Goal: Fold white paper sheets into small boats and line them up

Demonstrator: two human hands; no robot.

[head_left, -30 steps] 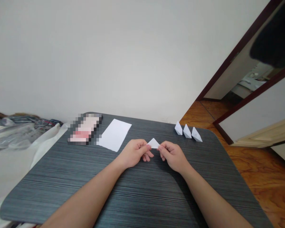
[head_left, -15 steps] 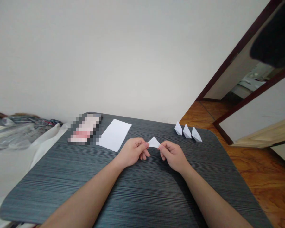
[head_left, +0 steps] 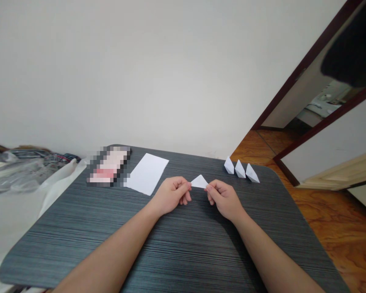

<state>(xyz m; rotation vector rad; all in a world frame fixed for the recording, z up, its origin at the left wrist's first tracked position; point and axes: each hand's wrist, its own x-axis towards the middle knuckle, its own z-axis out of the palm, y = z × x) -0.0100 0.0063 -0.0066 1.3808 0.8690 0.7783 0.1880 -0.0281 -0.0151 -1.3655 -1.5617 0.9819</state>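
Note:
A small folded piece of white paper (head_left: 199,182), triangular with its peak pointing away from me, is stretched between my two hands above the table. My left hand (head_left: 173,194) pinches its left corner between thumb and forefinger, the other fingers curled. At the opposite corner, my right hand (head_left: 223,198) holds the paper in the same kind of pinch. Three folded white paper boats (head_left: 240,169) stand in a row beyond my right hand. Left of my left hand lies a flat stack of white paper sheets (head_left: 149,173).
The dark wood-grain table (head_left: 183,252) has rounded corners and stands against a pale wall (head_left: 158,73). A pixelated rectangular object (head_left: 109,167) lies at its back left. Clear plastic coverings (head_left: 33,179) are heaped beyond the left edge. On the right are wooden flooring (head_left: 347,228) and a doorway.
My right hand has shifted slightly to the right, and the folded paper's peak has moved a little right and up with it. My left hand stays nearly in place.

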